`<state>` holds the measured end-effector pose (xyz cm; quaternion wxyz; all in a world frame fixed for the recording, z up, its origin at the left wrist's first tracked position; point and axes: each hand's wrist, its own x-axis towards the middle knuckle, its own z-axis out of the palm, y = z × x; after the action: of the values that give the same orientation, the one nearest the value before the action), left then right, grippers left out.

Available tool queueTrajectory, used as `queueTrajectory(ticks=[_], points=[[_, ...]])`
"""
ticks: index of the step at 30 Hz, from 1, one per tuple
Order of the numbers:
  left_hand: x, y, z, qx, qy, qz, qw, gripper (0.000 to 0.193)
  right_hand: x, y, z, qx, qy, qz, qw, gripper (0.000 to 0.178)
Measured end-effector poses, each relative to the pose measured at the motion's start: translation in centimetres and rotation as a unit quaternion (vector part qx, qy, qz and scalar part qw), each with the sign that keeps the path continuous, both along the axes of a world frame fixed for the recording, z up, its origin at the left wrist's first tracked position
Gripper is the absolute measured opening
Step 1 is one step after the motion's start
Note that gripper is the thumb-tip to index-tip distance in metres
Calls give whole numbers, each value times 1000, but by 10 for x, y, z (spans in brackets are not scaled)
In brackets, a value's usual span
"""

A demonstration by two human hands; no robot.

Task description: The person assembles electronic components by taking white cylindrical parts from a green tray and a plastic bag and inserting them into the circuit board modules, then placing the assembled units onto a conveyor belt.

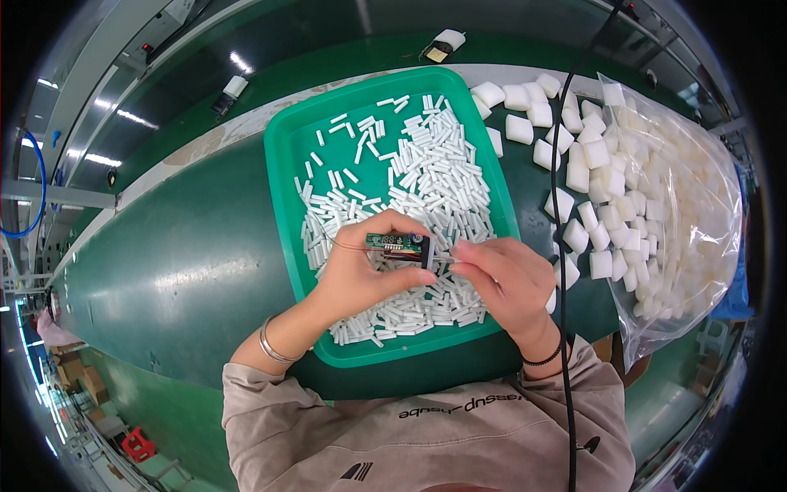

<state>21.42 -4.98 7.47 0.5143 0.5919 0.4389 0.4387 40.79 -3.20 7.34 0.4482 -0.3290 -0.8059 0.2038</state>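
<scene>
My left hand (pixel 348 275) is closed around a small electronic device (pixel 399 243) with a bare green circuit board, a dark body and a pale end cap. Thin wires run from its left end across the hand. My right hand (pixel 518 283) pinches a thin pale stick (pixel 444 259) against the device's right end; whether the stick goes inside cannot be told. Both hands are above a green tray (pixel 283 197). Many short white cotton-like sticks (pixel 443 172) lie in it, heaped on the right and more scattered toward the upper left.
Right of the tray, white soft-looking blocks (pixel 519 129) spill from a large clear plastic bag (pixel 693 197). A black cable (pixel 559 172) hangs down past my right arm. The tray stands on a dark green table (pixel 188 246). Two small black-and-white objects (pixel 229 94) (pixel 443 47) lie beyond it.
</scene>
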Motion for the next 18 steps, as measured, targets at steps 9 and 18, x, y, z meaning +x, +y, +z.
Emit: queueTrajectory(ticks=[9, 18], points=[[-2, 3, -3, -99, -162, -6, 982, 37, 17, 11, 21, 27, -55, -52, 997, 26], [-3, 5, -2, -134, -223, 62, 964, 30, 78, 42, -7, -98, -378, -382, 837, 24]])
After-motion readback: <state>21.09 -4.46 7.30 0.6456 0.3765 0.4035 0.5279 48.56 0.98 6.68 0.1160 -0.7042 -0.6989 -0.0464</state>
